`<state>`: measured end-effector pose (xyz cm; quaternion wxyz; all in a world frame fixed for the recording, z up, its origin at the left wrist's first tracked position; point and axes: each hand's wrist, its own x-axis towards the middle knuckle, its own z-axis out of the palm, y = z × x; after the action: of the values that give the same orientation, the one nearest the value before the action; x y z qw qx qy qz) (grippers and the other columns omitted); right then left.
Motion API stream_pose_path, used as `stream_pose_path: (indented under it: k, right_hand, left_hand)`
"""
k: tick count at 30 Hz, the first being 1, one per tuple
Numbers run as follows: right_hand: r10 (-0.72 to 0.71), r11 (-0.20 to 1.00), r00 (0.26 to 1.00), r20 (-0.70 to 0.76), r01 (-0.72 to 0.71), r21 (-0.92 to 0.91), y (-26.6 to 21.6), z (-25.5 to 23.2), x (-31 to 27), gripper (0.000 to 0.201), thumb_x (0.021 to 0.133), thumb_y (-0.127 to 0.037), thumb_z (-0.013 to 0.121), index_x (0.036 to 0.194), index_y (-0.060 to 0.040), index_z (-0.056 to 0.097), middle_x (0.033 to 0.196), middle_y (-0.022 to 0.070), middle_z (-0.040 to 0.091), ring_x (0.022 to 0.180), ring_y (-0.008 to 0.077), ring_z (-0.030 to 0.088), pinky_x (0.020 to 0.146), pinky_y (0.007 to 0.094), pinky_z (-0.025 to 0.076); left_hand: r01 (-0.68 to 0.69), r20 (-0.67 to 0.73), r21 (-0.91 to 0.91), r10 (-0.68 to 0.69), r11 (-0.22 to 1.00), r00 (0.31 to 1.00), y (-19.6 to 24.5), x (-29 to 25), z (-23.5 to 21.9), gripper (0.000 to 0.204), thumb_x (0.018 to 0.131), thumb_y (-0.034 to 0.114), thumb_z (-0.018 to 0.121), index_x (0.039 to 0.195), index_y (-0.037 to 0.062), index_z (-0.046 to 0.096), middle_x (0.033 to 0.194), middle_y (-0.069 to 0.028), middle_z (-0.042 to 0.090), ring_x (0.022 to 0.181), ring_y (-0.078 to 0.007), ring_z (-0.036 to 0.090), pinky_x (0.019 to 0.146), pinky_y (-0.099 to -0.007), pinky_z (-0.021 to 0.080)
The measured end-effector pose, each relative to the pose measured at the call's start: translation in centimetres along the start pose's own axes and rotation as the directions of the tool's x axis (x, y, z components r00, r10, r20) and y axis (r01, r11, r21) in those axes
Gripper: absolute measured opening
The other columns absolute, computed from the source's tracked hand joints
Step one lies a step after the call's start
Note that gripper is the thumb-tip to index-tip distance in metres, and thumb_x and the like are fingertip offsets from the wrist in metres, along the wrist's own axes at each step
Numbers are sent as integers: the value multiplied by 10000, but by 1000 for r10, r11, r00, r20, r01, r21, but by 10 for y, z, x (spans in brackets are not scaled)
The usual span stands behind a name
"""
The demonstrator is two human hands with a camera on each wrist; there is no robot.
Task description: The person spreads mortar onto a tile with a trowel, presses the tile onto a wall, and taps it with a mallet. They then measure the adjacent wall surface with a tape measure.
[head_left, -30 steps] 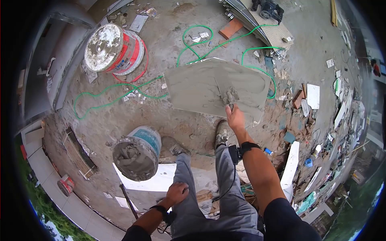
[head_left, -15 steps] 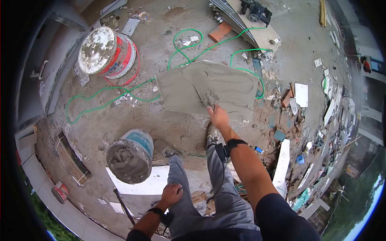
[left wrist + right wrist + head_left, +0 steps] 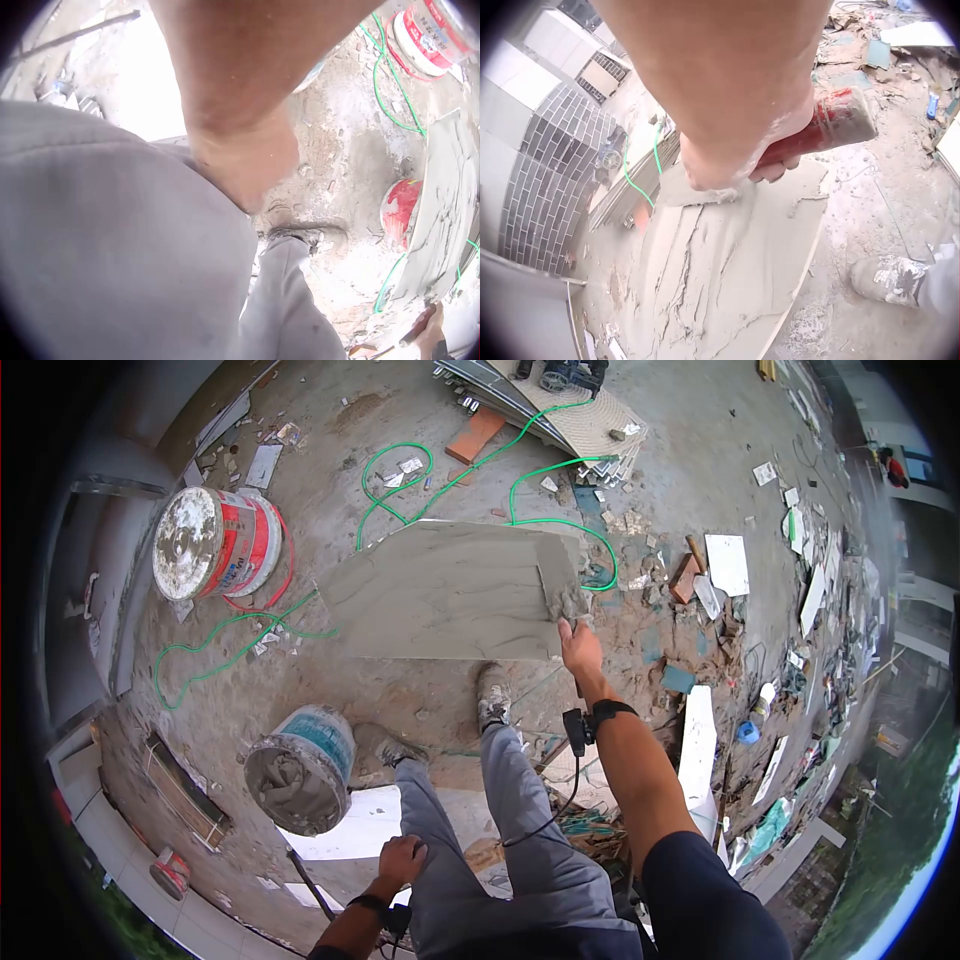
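Grey mortar covers a slab (image 3: 430, 595), seen also in the right wrist view (image 3: 727, 285), with long ridges across its surface. At its right end my right hand (image 3: 582, 652) grips a mortar-coated trowel (image 3: 566, 600). The trowel's red handle (image 3: 829, 127) lies within the curled fingers of that hand (image 3: 742, 154), and the blade, partly hidden by the hand, lies on the mortar. My left hand (image 3: 402, 860) rests on my thigh with loosely bent fingers and holds nothing; its wrist view shows the hand (image 3: 251, 165) from behind, fingers hidden.
A bucket of mortar (image 3: 297, 785) stands near my feet, left. Beyond it is a red-and-white bucket (image 3: 228, 545). A red container (image 3: 401, 212) is partly behind the slab. Green hose (image 3: 372, 485), stacked tiles (image 3: 560, 405), an orange brick (image 3: 475, 435) and rubble surround the slab.
My right hand and the trowel have moved from the slab's middle to its right end, smoothing the mortar between. The head view has shifted. My left hand stays on my thigh.
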<state>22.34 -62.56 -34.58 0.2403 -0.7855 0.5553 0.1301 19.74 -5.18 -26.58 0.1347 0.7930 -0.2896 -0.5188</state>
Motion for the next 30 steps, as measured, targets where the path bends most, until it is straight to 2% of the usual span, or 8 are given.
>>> stream_pose_path:
  k: [2,4,8,12,18,20,22,30]
  right_hand:
    - [-10,1000,1000,-12,10,-14,17,-9,5,582,998,-530,497,1054,39,606,923,296,692,927,484,668,837,544,513]
    - [106,835,887,449,-325,444,26,-23,3,547,996,-496,502,1042,42,595,774,226,672,790,420,676,778,493,534]
    - [24,858,766,642,-345,380,60,-60,-13,507,986,-481,516,1011,21,584,683,169,616,697,336,649,713,458,533]
    - [-362,843,788,498,504,-186,119,-83,18,465,973,-486,536,1059,-34,602,852,220,708,833,404,700,720,509,545]
    - [-378,802,851,364,497,-331,109,-113,67,450,974,-468,550,1044,-28,616,830,194,705,800,383,700,694,493,541]
    - [-82,976,810,581,-54,213,114,-98,32,429,985,-434,564,904,-14,591,672,105,615,579,254,620,535,410,489]
    - [3,894,710,704,-317,317,114,-91,-13,432,991,-417,572,817,-22,560,602,34,508,459,148,477,426,335,384]
    - [-14,339,732,681,-638,692,-17,38,-114,425,990,-518,549,867,-112,540,620,37,542,444,154,502,418,312,432]
  left_hand:
    - [54,36,15,-54,998,998,-7,3,-2,291,902,347,630,1022,86,679,991,-137,701,978,-354,643,885,-479,489]
    - [68,6,70,-69,995,998,-9,9,0,297,896,353,646,1027,91,695,957,-121,713,958,-345,651,870,-477,499]
    - [176,97,110,-187,978,978,23,36,-16,325,921,370,625,1054,79,681,1016,-161,714,992,-366,655,892,-486,499]
    - [60,13,-5,-60,998,998,62,70,-20,345,923,367,635,1098,72,679,1026,-185,716,987,-386,664,913,-492,507]
    - [131,215,62,-141,989,966,61,59,-26,387,943,400,614,1132,67,673,1082,-189,703,1042,-383,657,936,-466,514]
    - [108,283,150,-147,983,948,57,49,-22,408,950,422,602,1140,67,670,1115,-190,694,1063,-378,651,945,-458,511]
    - [28,253,-15,-23,1000,967,47,34,-25,451,960,470,571,1164,78,667,1173,-183,673,1126,-365,625,986,-458,486]
    - [-44,257,36,33,998,966,28,21,-11,429,963,448,560,1158,82,667,1159,-160,668,1165,-354,596,1023,-442,456]
